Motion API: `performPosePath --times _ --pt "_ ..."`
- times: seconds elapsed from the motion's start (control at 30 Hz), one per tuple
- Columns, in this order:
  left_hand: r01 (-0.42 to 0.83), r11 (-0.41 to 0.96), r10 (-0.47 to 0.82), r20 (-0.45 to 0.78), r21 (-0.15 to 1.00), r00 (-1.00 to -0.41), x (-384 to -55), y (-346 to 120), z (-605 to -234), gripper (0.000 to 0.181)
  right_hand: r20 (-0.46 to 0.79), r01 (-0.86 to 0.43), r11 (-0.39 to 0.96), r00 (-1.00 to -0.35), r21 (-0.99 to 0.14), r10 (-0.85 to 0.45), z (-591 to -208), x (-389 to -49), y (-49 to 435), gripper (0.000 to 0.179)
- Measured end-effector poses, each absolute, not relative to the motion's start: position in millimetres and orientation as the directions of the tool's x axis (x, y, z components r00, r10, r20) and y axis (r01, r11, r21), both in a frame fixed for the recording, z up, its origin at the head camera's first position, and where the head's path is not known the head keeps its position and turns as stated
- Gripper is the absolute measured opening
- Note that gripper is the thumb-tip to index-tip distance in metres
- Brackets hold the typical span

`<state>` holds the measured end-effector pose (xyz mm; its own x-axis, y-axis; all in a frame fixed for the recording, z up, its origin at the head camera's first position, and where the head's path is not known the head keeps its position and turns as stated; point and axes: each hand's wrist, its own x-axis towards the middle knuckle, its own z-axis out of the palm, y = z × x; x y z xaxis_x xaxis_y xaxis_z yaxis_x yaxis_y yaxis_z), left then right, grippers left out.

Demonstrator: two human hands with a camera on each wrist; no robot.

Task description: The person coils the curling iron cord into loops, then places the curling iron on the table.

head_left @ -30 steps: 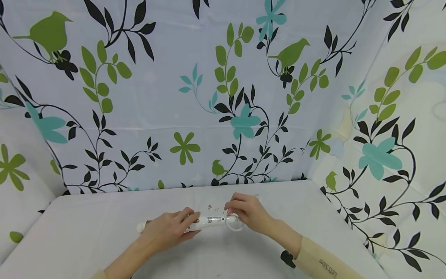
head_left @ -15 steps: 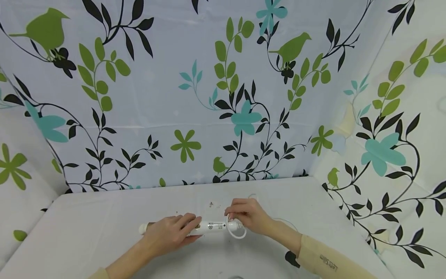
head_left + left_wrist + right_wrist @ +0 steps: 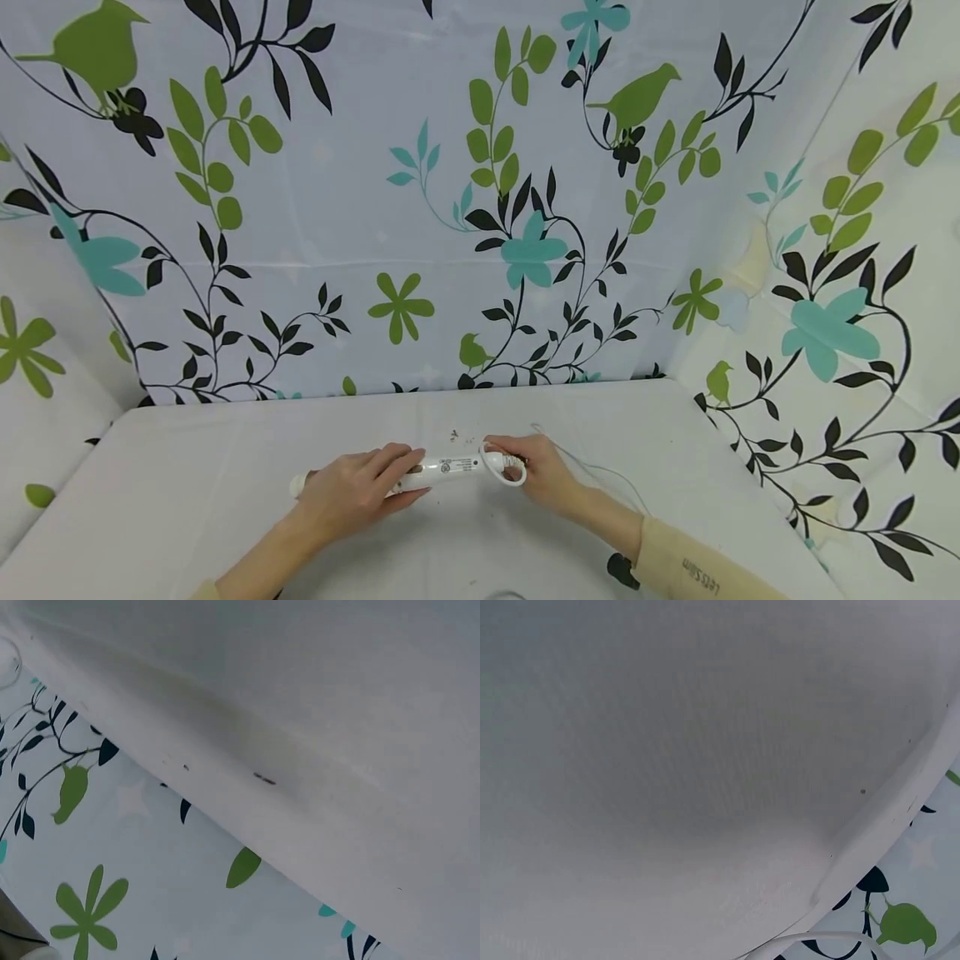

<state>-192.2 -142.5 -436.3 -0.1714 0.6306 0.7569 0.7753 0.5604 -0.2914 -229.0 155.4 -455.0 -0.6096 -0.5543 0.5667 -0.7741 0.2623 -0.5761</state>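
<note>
With left hand [image 3: 352, 490], gripping the wand [image 3: 444, 470]; with right hand [image 3: 546, 478], pinching the cord [image 3: 513, 482] by the wand's tail. Held between both, over the white table [image 3: 210, 475]; cannot tell if touching. Might bend or hurt the cord if pulled or twisted too hard. Being smooth, might slip or roll away if gripped too loosely on the left.

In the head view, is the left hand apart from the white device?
No, the left hand grips the white device, with fingers at its far side and the thumb at its near side.
</note>
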Motion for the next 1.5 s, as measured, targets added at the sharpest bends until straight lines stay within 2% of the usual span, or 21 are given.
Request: performPosePath --times 0.07,0.13,0.37,0.5,0.63,0.87,0.97,1.17,1.27,1.5 --pt "0.777 0.566 0.635 0.747 -0.277 -0.197 -192.1 -144.2 -432.2 0.042 0.551 -0.77 0.282 -0.616 -0.572 -0.563 -455.4 -225.4 153.6 0.035" --pt "0.775 0.575 0.637 0.737 -0.262 -0.224 -191.7 -145.5 -428.4 0.044 0.516 -0.736 0.297 -0.65 -0.608 -0.558 -455.6 -221.6 150.9 0.035" --pt "0.8 0.577 0.626 0.718 -0.164 -0.304 -194.1 -147.0 -423.6 0.037 0.36 -0.558 0.467 -0.818 -0.686 -0.449 -461.1 -212.0 140.6 0.029" --pt "0.799 0.59 0.614 0.707 -0.116 -0.351 -200.5 -146.4 -427.3 0.038 0.323 -0.512 0.552 -0.854 -0.658 -0.407 -466.5 -214.2 136.4 0.023" --pt "0.789 0.612 0.597 0.682 -0.048 -0.421 -205.1 -145.3 -431.1 0.042 0.374 -0.537 0.559 -0.843 -0.632 -0.387 -472.5 -216.6 132.3 0.02" --pt "0.73 0.663 0.543 0.564 0.167 -0.622 -201.3 -144.9 -425.5 0.039 0.386 -0.561 0.485 -0.823 -0.671 -0.418 -475.8 -211.0 121.3 0.026" --pt "0.706 0.67 0.532 0.514 0.231 -0.673 -200.1 -144.5 -421.4 0.037 0.384 -0.55 0.51 -0.832 -0.662 -0.4 -477.1 -209.6 119.7 0.026" --pt "0.694 0.669 0.529 0.487 0.265 -0.695 -200.7 -144.7 -418.9 0.036 0.401 -0.566 0.541 -0.824 -0.622 -0.401 -478.5 -209.9 120.2 0.025" --pt "0.686 0.677 0.527 0.476 0.266 -0.704 -201.6 -144.3 -418.4 0.036 0.369 -0.565 0.597 -0.824 -0.569 -0.43 -472.3 -207.2 118.2 0.025" --pt "0.687 0.687 0.526 0.491 0.236 -0.694 -206.5 -144.6 -418.6 0.037 0.321 -0.639 0.712 -0.767 -0.291 -0.556 -454.0 -194.9 116.7 0.029"
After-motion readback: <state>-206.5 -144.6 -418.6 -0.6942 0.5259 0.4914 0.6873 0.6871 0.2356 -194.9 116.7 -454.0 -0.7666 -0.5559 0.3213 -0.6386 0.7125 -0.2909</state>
